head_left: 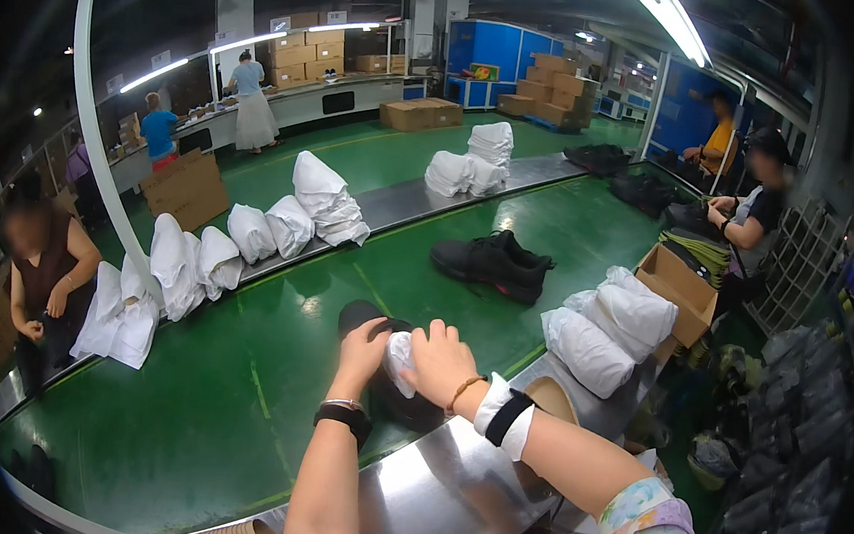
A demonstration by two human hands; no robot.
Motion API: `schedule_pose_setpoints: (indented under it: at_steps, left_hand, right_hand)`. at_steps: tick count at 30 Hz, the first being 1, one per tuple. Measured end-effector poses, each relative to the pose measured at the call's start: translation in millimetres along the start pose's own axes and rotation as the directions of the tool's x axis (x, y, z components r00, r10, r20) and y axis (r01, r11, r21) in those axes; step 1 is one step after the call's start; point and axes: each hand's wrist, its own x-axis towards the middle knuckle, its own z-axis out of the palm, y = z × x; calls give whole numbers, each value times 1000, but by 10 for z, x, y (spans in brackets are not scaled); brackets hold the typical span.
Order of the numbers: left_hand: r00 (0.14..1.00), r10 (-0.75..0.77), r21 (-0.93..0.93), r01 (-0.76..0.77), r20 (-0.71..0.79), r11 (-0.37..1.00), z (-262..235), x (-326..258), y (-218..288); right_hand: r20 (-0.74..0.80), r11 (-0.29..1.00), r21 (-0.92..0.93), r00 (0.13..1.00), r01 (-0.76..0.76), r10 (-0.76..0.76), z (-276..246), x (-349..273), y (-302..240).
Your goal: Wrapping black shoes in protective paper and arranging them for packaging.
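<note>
Along the far left, at the end of the green work surface point(186, 399), a co-worker point(45, 257) in a dark sleeveless top; next, along the far metal ledge point(392, 204), a row of white bundles point(177, 262), judged already closed up, contents hidden. Near the middle, left hand point(362, 352) with fingers bent and clamped on a black shoe point(358, 315), toe toward the far side, down on the green surface; whether one shoe or two beneath the hands, impossible to tell. Just right of those fingers, at what looks like the shoe's opening, a wad of white paper point(399, 357), partly showing: judged under way, not finished. Over that wad, right hand point(444, 364), fingers close together and touching it; pinching or only pressing, cannot tell. Farther right, apart from both hands, loose black shoes point(493, 262), unwrapped, so apparently left to do. Beyond, at the right, more white parcels point(591, 350), seemingly done, beside an open cardboard box point(681, 292).
</note>
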Motion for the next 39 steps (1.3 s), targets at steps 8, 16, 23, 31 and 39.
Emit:
schedule_pose_setpoints:
  at_steps: [8, 16, 23, 31, 39]
  left_hand:
    - [987, -120, -236, 142, 103, 961, -76, 31, 13]
    - [994, -105, -102, 107, 27, 989, -156, -35, 116]
    - [981, 98, 148, -73, -167, 986, 26, -10, -105]
    - [950, 178, 348, -80, -257, 934, -508, 160, -218]
    - [986, 18, 666, 101, -169, 739, -568, -35, 563]
  right_hand:
    - [209, 943, 324, 978, -76, 7, 440, 271, -145]
    - [355, 871, 407, 926, -275, 127, 506, 375, -391]
    - [187, 856, 516, 970, 38, -156, 233, 485, 135]
    - [-439, 918, 392, 866, -55, 239, -1342, -492, 2119]
    - [-307, 811, 284, 753, -511, 582, -941, -1215, 3713]
